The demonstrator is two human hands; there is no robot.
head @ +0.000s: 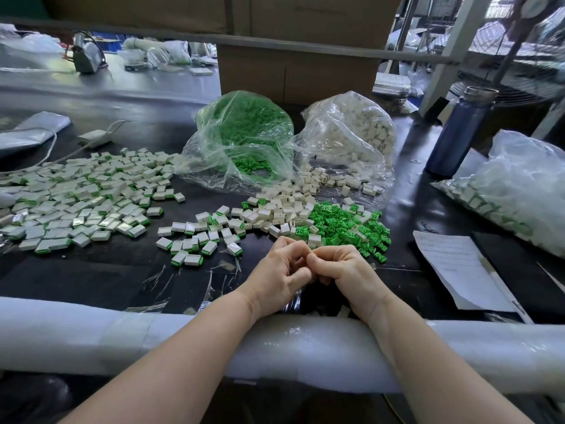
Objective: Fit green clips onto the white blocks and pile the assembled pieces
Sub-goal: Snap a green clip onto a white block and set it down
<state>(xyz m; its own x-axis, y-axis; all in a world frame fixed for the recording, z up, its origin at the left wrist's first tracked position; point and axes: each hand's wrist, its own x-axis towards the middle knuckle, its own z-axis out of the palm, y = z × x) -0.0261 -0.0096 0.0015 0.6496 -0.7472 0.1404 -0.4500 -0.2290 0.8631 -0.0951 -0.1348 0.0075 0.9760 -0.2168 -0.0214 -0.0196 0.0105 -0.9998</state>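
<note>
- Black worktable (122,270) is lying strewn with parts under cardboard boxes
- Left hand (282,270) and right hand (345,272) are meeting, fingers curling together; what they grip is hidden
- Green clips (345,224) and white blocks (284,209) are lying just beyond; assembled pieces (79,194) are piling far left

A factory assembly bench is indicated: bulk bags of parts (244,130), stacked cartons (299,68) upper centre, industrial fan (504,78) upper right.

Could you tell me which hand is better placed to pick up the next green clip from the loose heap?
Probably the right hand: the loose green clips lie just beyond it, while the left hand sits nearer the assembled pieces.
</note>
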